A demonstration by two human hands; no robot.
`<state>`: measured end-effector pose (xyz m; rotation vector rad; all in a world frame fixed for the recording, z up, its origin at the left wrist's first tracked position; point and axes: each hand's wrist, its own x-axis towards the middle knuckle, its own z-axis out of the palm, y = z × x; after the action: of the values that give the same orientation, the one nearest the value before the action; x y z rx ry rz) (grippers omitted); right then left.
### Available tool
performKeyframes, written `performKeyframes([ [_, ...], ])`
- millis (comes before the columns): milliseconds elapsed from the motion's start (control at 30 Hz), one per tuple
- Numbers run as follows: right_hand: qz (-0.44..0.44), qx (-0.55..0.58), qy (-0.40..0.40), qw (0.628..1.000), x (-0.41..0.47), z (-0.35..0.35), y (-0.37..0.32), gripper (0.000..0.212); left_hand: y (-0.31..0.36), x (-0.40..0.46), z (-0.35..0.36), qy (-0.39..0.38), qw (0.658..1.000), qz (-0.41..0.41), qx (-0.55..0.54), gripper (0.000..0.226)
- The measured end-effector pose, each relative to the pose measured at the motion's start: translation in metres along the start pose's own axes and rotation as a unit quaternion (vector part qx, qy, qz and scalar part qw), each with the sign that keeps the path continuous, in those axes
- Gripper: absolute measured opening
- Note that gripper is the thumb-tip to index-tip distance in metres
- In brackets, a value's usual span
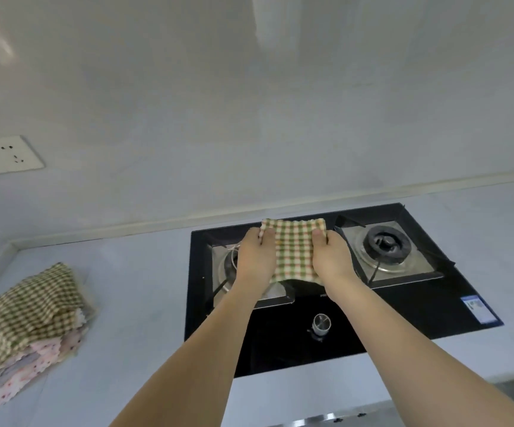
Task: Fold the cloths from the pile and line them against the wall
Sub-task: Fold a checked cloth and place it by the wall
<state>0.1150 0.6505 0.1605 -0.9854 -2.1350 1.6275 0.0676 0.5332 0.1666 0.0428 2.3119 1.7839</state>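
A green, red and cream checked cloth [294, 249] is held up over the black gas hob [403, 322], near the wall. My left hand [255, 257] pinches its left edge near the top corner. My right hand [331, 260] pinches the right edge the same way. The cloth looks folded to a small rectangle, and its lower edge hangs above the hob between the two burners. At the left of the counter lies the pile of cloths [24, 322], with a green checked one on top and pink patterned ones beneath.
The hob has a left burner [231, 266] partly hidden by my left hand, a right burner [386, 243] and a metal knob [321, 323] at the front. A wall socket [3, 155] sits at the left. The pale counter [138, 288] runs along the wall.
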Motion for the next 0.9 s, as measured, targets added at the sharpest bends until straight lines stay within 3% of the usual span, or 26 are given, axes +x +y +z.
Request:
performKeyframes([
  [233, 0.043, -0.023, -0.037, 0.998, 0.080, -0.100, 0.018, 0.036, 0.025, 0.016, 0.114, -0.063, 0.988, -0.138, -0.025, 0.014],
  [433, 0.091, -0.017, -0.038, 0.995, 0.152, -0.152, 0.040, 0.034, 0.029, 0.062, 0.192, -0.100, 0.985, -0.137, -0.020, 0.013],
  [733, 0.160, 0.008, -0.038, 0.986, 0.283, -0.287, 0.083, 0.034, 0.055, 0.099, 0.370, -0.120, 0.979, -0.164, 0.002, 0.015],
  [833, 0.163, 0.014, -0.059, 0.985, 0.333, -0.328, 0.097, 0.013, 0.066, 0.121, 0.429, -0.107, 0.981, -0.164, 0.008, 0.015],
  [900, 0.173, 0.013, -0.067, 0.983, 0.366, -0.345, 0.107, 0.029, 0.068, 0.137, 0.462, -0.092, 0.979, -0.180, -0.009, 0.012],
])
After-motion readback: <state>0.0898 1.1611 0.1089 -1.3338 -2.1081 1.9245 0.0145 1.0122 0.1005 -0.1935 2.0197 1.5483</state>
